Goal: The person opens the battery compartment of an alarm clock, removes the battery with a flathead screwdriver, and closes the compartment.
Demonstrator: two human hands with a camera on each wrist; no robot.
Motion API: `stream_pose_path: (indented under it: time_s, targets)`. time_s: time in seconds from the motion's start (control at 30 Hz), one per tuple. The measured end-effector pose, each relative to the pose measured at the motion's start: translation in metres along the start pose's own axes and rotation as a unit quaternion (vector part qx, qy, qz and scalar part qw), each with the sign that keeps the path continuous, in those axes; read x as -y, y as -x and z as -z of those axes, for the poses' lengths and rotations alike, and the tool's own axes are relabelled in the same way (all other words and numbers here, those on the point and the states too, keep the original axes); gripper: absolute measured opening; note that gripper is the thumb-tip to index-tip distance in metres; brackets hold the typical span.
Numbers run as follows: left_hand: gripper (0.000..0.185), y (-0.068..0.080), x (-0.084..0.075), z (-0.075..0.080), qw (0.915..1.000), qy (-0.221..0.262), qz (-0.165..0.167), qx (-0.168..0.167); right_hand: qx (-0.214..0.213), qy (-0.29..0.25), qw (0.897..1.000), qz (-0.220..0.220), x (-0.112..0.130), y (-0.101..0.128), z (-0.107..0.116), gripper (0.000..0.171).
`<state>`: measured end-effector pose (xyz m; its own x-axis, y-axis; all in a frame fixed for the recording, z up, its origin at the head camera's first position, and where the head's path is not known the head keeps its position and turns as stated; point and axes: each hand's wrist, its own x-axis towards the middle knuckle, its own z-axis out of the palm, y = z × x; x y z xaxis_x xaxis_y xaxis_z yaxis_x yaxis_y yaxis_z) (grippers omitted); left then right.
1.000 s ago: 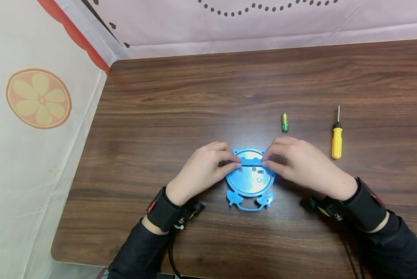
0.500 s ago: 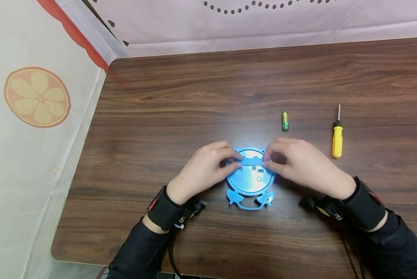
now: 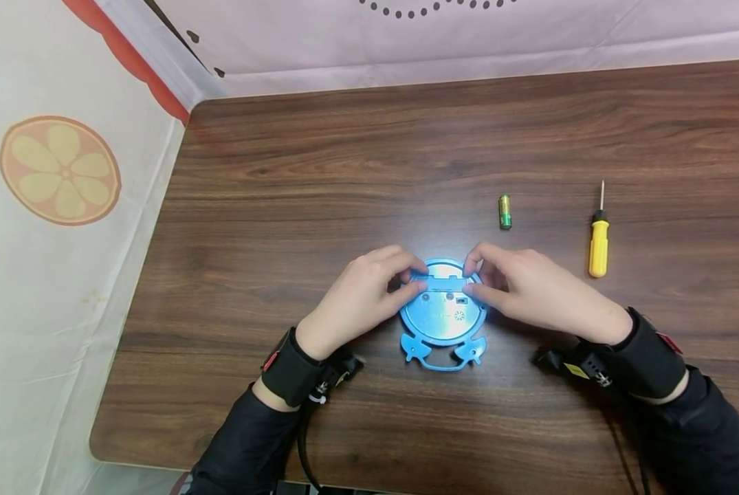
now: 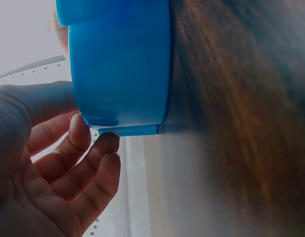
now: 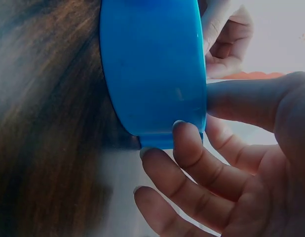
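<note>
Your left hand [image 3: 363,292] and right hand [image 3: 530,289] kept their fingers clamped on the round blue plastic clock [image 3: 443,313], whose small cover strip now lay flatter on the wooden table [image 3: 344,172].

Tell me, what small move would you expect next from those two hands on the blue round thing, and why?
Probably lifting the small cover off the blue clock's back. The left hand and right hand pinch its two ends, and a loose battery lies on the table just beyond, apart from the yellow screwdriver.
</note>
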<state>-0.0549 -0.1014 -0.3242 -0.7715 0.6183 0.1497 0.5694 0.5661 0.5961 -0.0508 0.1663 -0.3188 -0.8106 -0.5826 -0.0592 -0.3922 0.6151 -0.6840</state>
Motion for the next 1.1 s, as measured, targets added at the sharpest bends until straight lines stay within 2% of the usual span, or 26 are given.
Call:
stream_pose_path:
  time_s: [0.2, 0.43, 0.53, 0.63, 1.1]
  targets:
    - [0.028, 0.001, 0.001, 0.000, 0.9992, 0.016, 0.037, -0.006, 0.001, -0.009, 1.000, -0.007, 0.001, 0.000, 0.000, 0.011]
    - [0.041, 0.001, 0.005, -0.002, 0.9950, 0.048, 0.085, 0.020, -0.014, -0.004, 1.000, -0.016, -0.002, 0.000, -0.006, 0.031]
    - [0.041, 0.002, 0.005, -0.002, 0.9935, 0.061, 0.091, 0.029, -0.009, -0.008, 1.000, -0.022, -0.002, 0.001, -0.007, 0.044]
    - [0.041, 0.003, 0.005, -0.002, 0.9923, 0.071, 0.095, 0.036, 0.005, -0.010, 0.999, -0.042, 0.000, 0.002, -0.006, 0.050]
    - [0.035, 0.005, 0.002, -0.006, 0.9923, 0.073, 0.091, 0.041, 0.016, -0.034, 0.996, -0.080, 0.000, 0.004, -0.012, 0.042]
